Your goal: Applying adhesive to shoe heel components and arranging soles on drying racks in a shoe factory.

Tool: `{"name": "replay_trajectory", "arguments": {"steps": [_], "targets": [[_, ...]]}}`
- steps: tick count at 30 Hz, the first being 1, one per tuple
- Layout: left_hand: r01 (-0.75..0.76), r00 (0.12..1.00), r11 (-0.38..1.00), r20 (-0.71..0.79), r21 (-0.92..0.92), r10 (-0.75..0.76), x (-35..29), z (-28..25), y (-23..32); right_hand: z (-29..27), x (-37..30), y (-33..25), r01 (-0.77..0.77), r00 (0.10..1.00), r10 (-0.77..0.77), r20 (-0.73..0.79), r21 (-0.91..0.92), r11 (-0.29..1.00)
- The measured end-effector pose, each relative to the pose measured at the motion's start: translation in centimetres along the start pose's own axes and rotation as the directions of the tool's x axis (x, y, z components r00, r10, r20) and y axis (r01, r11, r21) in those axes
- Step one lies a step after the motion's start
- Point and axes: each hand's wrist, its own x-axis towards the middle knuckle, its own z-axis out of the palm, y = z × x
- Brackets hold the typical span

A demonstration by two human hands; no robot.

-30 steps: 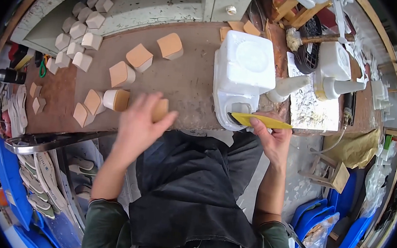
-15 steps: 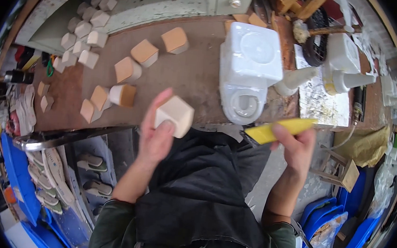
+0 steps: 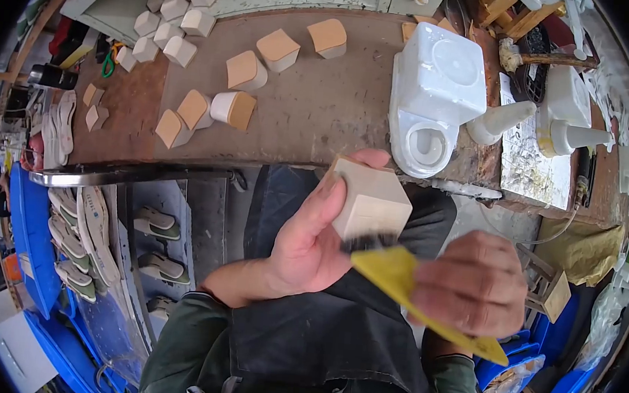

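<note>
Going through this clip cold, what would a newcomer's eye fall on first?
Probably the bright yellow brush in the blurred right hand, its dark bristles at the pale block held in the left hand, low centre. Next, the white plastic container on the bench, right of centre, and the tan-topped blocks spread to its left.

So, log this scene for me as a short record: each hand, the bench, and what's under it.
Left grip: holds a pale block
Right grip: holds a yellow-handled brush, blurred
Brush tip: dark, at the block's lower edge; exact contact unclear
Bench: several tan-faced blocks left of a white container
Far left of bench: cluster of whitish blocks
Right of container: two white nozzles
Below bench, left: shoes
</note>
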Motion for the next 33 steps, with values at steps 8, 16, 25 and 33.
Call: {"name": "replay_trajectory", "arguments": {"steps": [8, 16, 25, 33], "targets": [[0.059, 0.998, 0.998, 0.028, 0.019, -0.060, -1.2, 1.0, 0.4, 0.7, 1.4, -1.7, -0.590, 0.604, 0.623, -0.497, 0.247, 0.769], [0.024, 0.994, 0.998, 0.104, -0.052, -0.019, -2.2, 1.0, 0.7, 0.4, 1.5, -2.7, -0.632, 0.501, 0.640, -0.583, 0.258, 0.730], [0.191, 0.979, 0.977, 0.088, -0.098, -0.183, -2.1, 1.0, 2.5, -3.6, 3.4, -0.3, 0.079, 0.932, -0.158, 0.327, 0.242, 0.967], [-0.214, 0.965, 0.971, -0.131, 0.108, 0.227, -1.9, -2.9, 10.1, -4.6, -0.5, 1.2, -0.169, 0.976, 0.194, -0.099, 0.212, 0.962]]}}
